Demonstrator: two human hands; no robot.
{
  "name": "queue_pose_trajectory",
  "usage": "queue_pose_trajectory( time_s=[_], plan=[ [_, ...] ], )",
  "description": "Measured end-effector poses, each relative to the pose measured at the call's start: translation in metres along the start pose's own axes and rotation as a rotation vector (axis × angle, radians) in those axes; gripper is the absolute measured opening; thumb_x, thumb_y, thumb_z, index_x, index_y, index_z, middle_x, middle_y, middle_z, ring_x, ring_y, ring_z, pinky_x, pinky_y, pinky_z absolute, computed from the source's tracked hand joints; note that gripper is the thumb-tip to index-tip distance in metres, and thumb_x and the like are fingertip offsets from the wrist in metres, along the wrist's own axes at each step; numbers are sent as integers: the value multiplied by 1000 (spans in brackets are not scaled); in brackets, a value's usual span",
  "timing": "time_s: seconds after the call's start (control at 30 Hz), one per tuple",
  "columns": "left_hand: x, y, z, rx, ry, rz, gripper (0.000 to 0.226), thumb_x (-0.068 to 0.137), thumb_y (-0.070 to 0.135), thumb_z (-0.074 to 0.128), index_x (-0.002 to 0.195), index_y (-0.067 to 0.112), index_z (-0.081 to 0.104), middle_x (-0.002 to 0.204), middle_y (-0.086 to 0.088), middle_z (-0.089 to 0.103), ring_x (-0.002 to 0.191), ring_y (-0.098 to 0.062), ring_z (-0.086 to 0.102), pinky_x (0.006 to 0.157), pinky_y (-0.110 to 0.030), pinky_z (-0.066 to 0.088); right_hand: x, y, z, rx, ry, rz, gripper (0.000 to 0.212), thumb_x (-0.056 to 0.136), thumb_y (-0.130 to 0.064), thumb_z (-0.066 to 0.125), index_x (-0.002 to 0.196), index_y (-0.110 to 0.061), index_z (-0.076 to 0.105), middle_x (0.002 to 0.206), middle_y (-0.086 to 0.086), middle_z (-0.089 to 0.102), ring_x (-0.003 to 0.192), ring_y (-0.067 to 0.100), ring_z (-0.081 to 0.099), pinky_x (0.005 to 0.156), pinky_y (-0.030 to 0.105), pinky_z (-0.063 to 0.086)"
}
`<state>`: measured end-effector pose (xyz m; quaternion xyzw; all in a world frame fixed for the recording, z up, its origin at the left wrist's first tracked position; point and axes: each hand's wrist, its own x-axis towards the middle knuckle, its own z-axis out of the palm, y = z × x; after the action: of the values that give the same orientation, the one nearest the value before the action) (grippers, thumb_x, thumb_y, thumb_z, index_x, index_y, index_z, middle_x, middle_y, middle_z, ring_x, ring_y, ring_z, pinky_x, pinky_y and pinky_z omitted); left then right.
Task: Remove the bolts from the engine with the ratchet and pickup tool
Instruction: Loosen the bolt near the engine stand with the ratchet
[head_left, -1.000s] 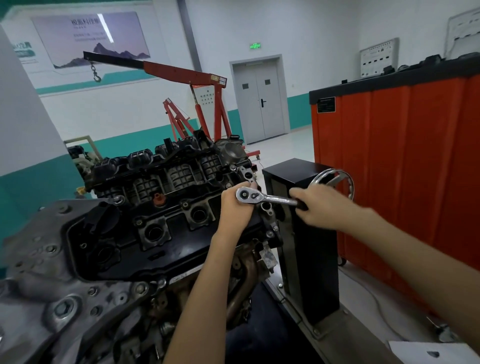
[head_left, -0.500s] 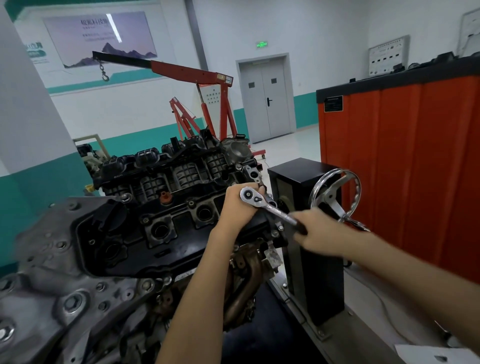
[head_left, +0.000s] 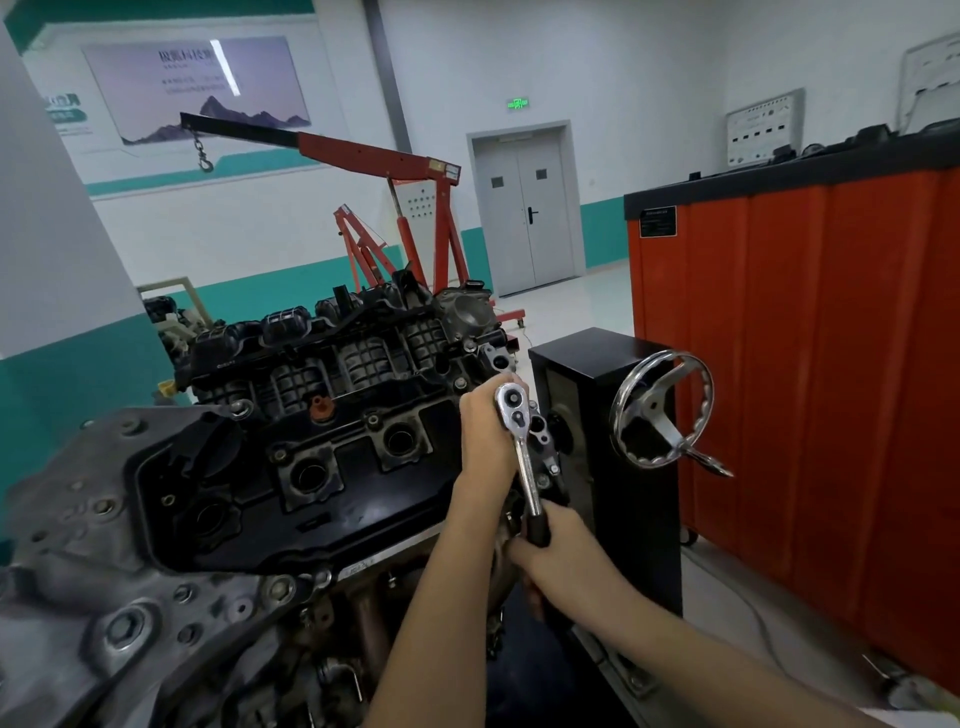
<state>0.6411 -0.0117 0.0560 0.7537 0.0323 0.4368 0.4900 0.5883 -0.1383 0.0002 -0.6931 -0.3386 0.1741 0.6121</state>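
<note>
Item, nearest: right hand, grip wrapped round the black handle of the ratchet, low at the right-hand edge of the engine. Item: the ratchet itself, chrome shank running up and away, its round head set at the far right corner of the black valve cover (whatever it sits on is hidden under the head). Item: left hand, forearm reaching up across the engine's front, grip curled round the ratchet just below the head, fingertips showing past its far side. Item: the engine, mounted and tilted toward the person; a grey cast cover at its near left end with a hex bolt seated in it; open round wells in the valve cover; a ribbed black intake manifold along the back. Item: black upright stand just right of the engine, carrying a chrome handwheel. Item: orange cabinet with a dark worktop, beyond the stand on the right. Item: red engine hoist, boom and hook reaching left, behind the engine. Item, farthest: grey double door under a green exit sign, and a mountain poster on the left wall.
</note>
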Motion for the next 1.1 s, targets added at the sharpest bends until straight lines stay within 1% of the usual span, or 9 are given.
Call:
queue_pose_trajectory(
  time_s=[0.17, 0.33, 0.5, 0.63, 0.7, 0.8, 0.93, 1.03, 1.1],
  plan=[
    [1, 0, -18, 200, -123, 124, 58, 90, 6, 63, 50, 27, 27, 43, 11, 29, 46, -5, 25, 52, -23, 24, 30, -7, -71, -664, 52, -50, 11, 86, -12, 58, 76, -17, 58, 69, 1, 58, 55, 7, 54, 51, 21, 45],
    [2, 6, -27, 233, -166, 242, 57, 92, 14, 66, 49, 26, 29, 41, 10, 29, 43, -6, 26, 47, -14, 21, 62, -38, -112, -1128, 61, -213, 17, 87, -20, 55, 75, -25, 44, 72, 1, 51, 68, 21, 55, 66, 32, 49],
    [-2, -3, -13, 91, -75, 170, 55, 97, 19, 56, 48, 32, 33, 43, 12, 32, 45, -4, 25, 47, -13, 22, 28, -5, -63, -560, 34, -44, 23, 83, -5, 60, 70, -21, 53, 61, -2, 54, 48, 5, 48, 47, 19, 41],
    [-1, -5, -3, 9, -30, 136, 55, 93, 14, 55, 47, 36, 33, 45, 14, 29, 45, -1, 24, 49, -11, 24, 4, 8, 10, 35, 29, -15, 25, 80, 2, 54, 69, -20, 51, 46, -4, 51, 40, 7, 47, 42, 23, 39],
    [-3, -3, -5, 41, -30, 159, 58, 92, 5, 55, 49, 35, 29, 45, 14, 29, 45, 0, 24, 48, -8, 22, 3, 6, 25, 112, 55, -28, 24, 82, 1, 55, 71, -20, 54, 48, -6, 54, 42, 5, 49, 44, 20, 40],
    [-1, -3, -17, 91, -98, 173, 59, 93, 6, 59, 51, 32, 26, 43, 14, 30, 44, -1, 26, 48, -9, 23, 10, 5, -2, -157, 74, -54, 32, 81, 0, 58, 61, -23, 50, 47, -9, 52, 45, 1, 46, 45, 17, 37],
    [9, 3, -33, 213, -274, 119, 58, 93, 7, 61, 48, 22, 28, 42, 11, 31, 46, -6, 27, 53, -18, 28, 37, -22, -84, -755, -116, -67, 24, 85, -12, 61, 71, -28, 50, 67, -4, 57, 51, 3, 53, 45, 15, 41],
    [4, 9, -27, 211, -226, 97, 57, 94, 8, 60, 48, 21, 29, 44, 11, 29, 46, -7, 26, 53, -22, 25, 59, -56, -123, -1224, -43, -237, 25, 86, -20, 57, 70, -30, 40, 64, -8, 50, 54, 6, 49, 46, 16, 29],
    [-1, 10, -21, 148, -113, 66, 57, 95, 8, 58, 49, 22, 28, 42, 11, 29, 44, -6, 26, 49, -18, 23, 61, -61, -124, -1276, 43, -281, 25, 85, -23, 57, 70, -30, 39, 63, -7, 46, 57, 13, 49, 48, 20, 28]
  ],
)
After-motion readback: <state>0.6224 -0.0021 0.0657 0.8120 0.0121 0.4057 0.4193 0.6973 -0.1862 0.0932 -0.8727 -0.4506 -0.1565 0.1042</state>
